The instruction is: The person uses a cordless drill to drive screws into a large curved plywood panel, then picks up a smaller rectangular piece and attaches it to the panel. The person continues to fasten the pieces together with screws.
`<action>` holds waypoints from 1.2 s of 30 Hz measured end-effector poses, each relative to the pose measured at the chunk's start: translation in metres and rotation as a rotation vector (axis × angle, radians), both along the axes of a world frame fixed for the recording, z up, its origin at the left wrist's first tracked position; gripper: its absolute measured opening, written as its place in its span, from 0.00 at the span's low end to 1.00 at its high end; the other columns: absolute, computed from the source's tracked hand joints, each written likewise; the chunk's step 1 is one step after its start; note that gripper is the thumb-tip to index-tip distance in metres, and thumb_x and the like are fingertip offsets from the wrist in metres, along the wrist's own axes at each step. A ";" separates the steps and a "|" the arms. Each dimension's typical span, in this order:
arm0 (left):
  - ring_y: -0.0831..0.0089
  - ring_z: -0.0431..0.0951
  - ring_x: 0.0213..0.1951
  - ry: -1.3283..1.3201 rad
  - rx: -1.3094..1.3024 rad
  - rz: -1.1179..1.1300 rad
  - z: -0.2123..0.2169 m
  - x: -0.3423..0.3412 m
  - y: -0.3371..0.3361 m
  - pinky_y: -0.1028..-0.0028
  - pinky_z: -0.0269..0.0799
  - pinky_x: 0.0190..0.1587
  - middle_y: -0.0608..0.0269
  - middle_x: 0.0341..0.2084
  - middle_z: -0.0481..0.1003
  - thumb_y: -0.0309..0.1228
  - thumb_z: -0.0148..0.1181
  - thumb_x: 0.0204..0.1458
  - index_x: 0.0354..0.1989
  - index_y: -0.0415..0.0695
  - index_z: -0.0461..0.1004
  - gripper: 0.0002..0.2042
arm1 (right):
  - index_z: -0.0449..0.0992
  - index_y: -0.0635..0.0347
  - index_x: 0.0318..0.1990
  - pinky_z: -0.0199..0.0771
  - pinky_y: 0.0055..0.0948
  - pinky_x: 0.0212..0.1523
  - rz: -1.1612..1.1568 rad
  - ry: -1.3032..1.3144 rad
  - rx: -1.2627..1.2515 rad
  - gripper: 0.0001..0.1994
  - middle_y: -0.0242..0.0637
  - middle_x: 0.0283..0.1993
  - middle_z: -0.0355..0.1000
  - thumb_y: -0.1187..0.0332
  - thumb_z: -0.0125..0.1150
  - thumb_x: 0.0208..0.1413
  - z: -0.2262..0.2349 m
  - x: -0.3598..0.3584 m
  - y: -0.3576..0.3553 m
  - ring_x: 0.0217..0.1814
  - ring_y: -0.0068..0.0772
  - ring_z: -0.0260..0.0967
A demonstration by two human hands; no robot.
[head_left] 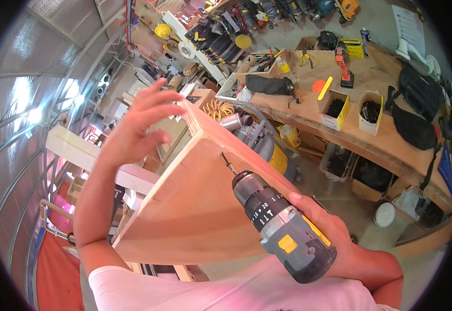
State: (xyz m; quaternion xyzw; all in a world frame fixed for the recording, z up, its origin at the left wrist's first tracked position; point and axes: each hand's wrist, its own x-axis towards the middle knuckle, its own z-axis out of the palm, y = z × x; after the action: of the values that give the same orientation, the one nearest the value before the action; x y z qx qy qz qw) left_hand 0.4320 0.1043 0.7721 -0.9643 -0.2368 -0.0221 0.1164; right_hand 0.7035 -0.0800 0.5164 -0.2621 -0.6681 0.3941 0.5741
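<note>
My right hand (323, 224) is wrapped round a grey and black cordless drill (283, 228) with yellow parts; most of the grip is hidden. The drill points up and away from me. Its thin bit (228, 163) ends at or just above the face of a wooden panel (189, 207), near the upper corner; contact I cannot tell. The panel appears to be one side of a wooden box-like piece with pale edges. My left hand (145, 122) is raised beside that corner, fingers spread and bent, with nothing in it.
On the right, a long workbench (309, 111) bears an orange and black drill (343, 65), two open boxes of dark screws (336, 109), pliers (306, 58) and a black bag (420, 90). A compressor tank (272, 150) stands behind the panel. White boards (75, 150) lie left.
</note>
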 end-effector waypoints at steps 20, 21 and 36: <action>0.62 0.77 0.53 -0.091 -0.818 -0.256 -0.043 0.019 0.058 0.58 0.67 0.60 0.65 0.41 0.81 0.46 0.60 0.60 0.46 0.44 0.80 0.17 | 0.59 0.61 0.69 0.77 0.36 0.44 -0.137 0.031 0.143 0.42 0.44 0.48 0.79 0.66 0.77 0.48 -0.004 -0.007 -0.001 0.42 0.41 0.79; 0.62 0.77 0.53 -0.104 -0.810 -0.276 -0.045 0.019 0.058 0.59 0.66 0.59 0.66 0.41 0.81 0.46 0.60 0.61 0.46 0.45 0.80 0.17 | 0.59 0.61 0.69 0.77 0.36 0.44 -0.124 0.038 0.126 0.42 0.44 0.48 0.79 0.65 0.77 0.48 -0.003 -0.008 -0.001 0.41 0.41 0.79; 0.67 0.80 0.42 -0.141 -0.718 -0.305 -0.050 0.023 0.053 0.65 0.64 0.53 0.65 0.36 0.82 0.46 0.58 0.62 0.38 0.46 0.79 0.16 | 0.71 0.59 0.58 0.76 0.25 0.49 0.147 0.265 -0.765 0.15 0.39 0.48 0.77 0.65 0.53 0.68 0.032 -0.006 -0.017 0.46 0.30 0.77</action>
State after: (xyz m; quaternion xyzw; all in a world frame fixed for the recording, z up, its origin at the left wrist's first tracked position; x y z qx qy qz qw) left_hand 0.4550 0.1573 0.7224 -0.9639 -0.0909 -0.0211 -0.2493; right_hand 0.6974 -0.0968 0.5479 -0.3553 -0.4108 0.6842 0.4867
